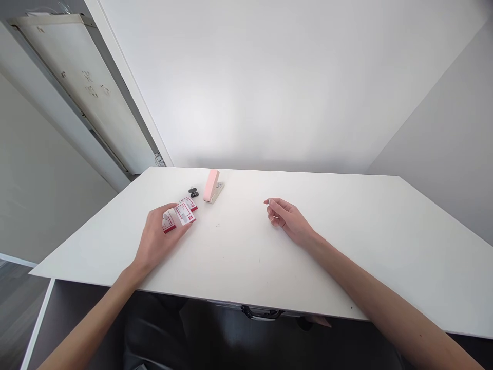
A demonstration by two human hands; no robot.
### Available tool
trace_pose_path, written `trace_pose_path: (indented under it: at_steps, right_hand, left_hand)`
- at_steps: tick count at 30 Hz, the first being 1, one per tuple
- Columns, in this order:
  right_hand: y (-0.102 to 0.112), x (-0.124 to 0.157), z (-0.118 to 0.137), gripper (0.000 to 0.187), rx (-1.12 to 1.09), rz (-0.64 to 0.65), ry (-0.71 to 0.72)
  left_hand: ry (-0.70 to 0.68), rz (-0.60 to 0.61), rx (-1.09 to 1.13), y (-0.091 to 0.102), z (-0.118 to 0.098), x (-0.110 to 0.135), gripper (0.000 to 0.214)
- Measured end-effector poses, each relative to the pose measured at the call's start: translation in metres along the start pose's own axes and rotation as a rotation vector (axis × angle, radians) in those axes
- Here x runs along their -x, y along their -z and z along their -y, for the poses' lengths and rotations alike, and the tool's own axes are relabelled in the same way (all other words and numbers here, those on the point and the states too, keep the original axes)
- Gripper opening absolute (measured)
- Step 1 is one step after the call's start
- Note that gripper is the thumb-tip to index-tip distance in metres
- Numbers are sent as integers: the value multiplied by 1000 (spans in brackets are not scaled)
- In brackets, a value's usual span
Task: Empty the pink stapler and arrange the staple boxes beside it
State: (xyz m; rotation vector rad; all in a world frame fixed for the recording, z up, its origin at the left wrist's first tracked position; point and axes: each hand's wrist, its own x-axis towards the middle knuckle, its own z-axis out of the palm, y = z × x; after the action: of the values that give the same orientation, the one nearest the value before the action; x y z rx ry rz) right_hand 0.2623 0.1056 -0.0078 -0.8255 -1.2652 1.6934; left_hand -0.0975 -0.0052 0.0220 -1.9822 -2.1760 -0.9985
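My left hand (pixel 159 237) rests on the white table (pixel 346 241) with its fingers closed around a small red and white box (pixel 177 216). A second small red and white box (pixel 190 202) lies just beyond it. A pink stapler (pixel 213 186) lies behind the boxes, and a small black clip (pixel 193 192) sits to its left. My right hand (pixel 287 218) hovers low over the middle of the table, fingers loosely curled and apart, holding nothing.
A white wall rises right behind the table's far edge. A whiteboard (pixel 77 87) leans along the wall at the left. Under the near edge hangs a dark handle (pixel 260 312).
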Motion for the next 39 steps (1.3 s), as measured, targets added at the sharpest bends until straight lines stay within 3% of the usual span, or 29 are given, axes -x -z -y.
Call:
trace_pose_path:
  at_steps: [4,10,14,17,22,29,32,39]
  right_hand:
    - [-1,1,0,36,32,31,13]
    - [-2,5,3,37,227,252,8]
    - [1,4,4,40,275,312,-35]
    - [4,1,3,41,223,267,-18]
    - [9,-4,0,35,80,295,-25]
    - [17,-7,-3,35,91,383,-72]
    - [17,-7,-1,36,91,389,-80]
    - [13,-6,2,39,49,304,-63]
  left_hand:
    - [-144,0,124,-18,-31,3,63]
    - [-358,76,329,-75,-77,-10,69]
    - [-368,173,510,-99,-106,-22,76]
    - [-284,316,698,-104,-117,-29,83]
    - [-86,511,1044,-103,-116,-40,44]
    - [-30,677,1269,-104,-117,-41,36]
    - [-12,659,1283,-103,-116,-40,36]
    - [118,440,1141,-99,-117,-39,38]
